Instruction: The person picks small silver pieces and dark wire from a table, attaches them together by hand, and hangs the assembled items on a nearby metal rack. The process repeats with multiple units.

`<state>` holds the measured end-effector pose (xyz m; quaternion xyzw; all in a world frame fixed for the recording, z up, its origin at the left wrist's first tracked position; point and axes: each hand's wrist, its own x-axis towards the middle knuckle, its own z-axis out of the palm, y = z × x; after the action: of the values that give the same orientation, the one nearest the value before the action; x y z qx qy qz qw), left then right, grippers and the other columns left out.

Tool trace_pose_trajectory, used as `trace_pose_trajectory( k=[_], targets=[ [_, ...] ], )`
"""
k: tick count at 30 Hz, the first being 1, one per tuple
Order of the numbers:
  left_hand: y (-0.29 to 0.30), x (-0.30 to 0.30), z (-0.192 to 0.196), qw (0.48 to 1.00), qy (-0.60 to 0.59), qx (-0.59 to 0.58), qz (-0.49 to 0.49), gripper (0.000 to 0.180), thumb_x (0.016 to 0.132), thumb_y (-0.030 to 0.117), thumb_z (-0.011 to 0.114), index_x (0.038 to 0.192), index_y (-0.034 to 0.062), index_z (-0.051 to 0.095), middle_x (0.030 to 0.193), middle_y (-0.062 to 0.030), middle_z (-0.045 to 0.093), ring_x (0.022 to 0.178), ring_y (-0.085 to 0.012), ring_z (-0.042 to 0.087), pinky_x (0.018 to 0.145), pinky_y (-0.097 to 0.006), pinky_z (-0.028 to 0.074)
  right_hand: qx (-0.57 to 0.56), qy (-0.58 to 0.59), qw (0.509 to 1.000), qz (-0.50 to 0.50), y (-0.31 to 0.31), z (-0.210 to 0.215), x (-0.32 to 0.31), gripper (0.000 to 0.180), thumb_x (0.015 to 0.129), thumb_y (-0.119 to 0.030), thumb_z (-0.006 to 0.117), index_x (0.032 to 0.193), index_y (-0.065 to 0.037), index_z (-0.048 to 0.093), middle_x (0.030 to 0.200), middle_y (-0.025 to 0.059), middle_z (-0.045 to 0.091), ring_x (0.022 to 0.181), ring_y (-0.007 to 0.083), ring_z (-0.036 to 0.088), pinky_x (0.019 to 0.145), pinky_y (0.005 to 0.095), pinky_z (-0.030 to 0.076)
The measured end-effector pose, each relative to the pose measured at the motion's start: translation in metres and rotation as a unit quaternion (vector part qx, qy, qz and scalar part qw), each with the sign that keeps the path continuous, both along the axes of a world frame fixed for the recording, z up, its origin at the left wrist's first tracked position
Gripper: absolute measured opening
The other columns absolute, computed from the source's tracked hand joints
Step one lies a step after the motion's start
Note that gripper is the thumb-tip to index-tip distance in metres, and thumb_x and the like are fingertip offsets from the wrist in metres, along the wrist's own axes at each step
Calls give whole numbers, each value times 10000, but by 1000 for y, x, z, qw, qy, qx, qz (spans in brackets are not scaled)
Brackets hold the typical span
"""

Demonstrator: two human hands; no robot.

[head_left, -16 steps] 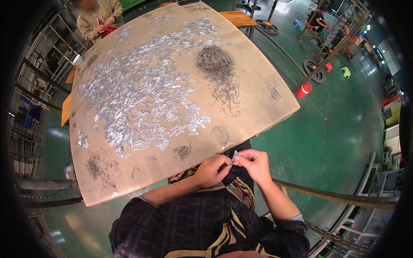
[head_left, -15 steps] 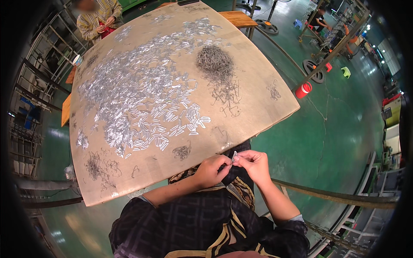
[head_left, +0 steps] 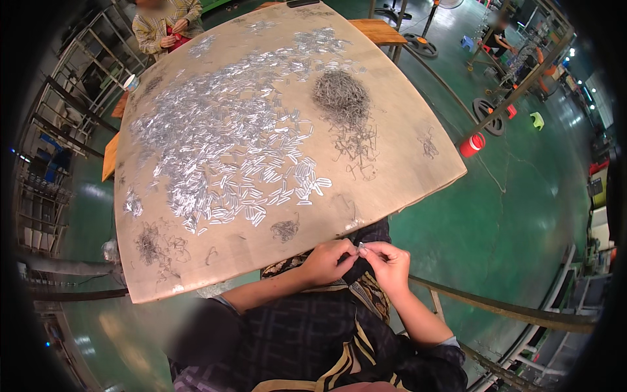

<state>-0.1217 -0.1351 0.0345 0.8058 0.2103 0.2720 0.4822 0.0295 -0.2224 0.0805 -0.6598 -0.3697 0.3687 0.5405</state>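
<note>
Just off the table's near edge, my left hand point(head_left: 330, 261) and my right hand point(head_left: 390, 265) meet fingertip to fingertip. My right thumb and forefinger pinch a small shiny silvery piece point(head_left: 361, 247). My left fingers are curled closed against it, and what lies between them is mostly hidden. Many slim, long silvery pieces point(head_left: 241, 153) are spread over the brown-covered table point(head_left: 405, 150). A heap of dark thin bent wires point(head_left: 341, 95) sits right of them, with loose wires trailing toward me. A small wire clump point(head_left: 285, 230) lies near the front edge.
Another person point(head_left: 166, 29) stands at the far left corner, hands together. More dark wires point(head_left: 153, 245) lie at the table's near left. A paper cup point(head_left: 131, 83) stands by the left edge. Right of the table are a red container point(head_left: 472, 145) and a metal rail point(head_left: 503, 299).
The view has shifted a little, so the table sits further right. My hands remain pinched together; the silvery piece now shows less between my fingertips.
</note>
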Motion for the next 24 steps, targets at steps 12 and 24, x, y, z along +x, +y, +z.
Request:
trace_pose_trajectory(
  k=[12, 24],
  targets=[
    [71, -9, -16, 936, 248, 176, 177, 575, 925, 267, 598, 1399, 7, 404, 1457, -226, 390, 1378, -375, 331, 1125, -443, 287, 65, -120, 990, 38, -9, -10, 10, 67, 805, -2, 716, 871, 12, 717, 791, 96, 708, 696, 145, 671, 627, 255, 508],
    [122, 17, -27, 886, 346, 252, 177, 632, 978, 392, 468, 1429, -35, 351, 1516, -233, 301, 1437, -351, 234, 1169, -510, 149, 77, -132, 986, 62, -12, -15, 8, 67, 802, 18, 715, 868, 8, 715, 775, 92, 699, 690, 150, 659, 636, 258, 501]
  ],
)
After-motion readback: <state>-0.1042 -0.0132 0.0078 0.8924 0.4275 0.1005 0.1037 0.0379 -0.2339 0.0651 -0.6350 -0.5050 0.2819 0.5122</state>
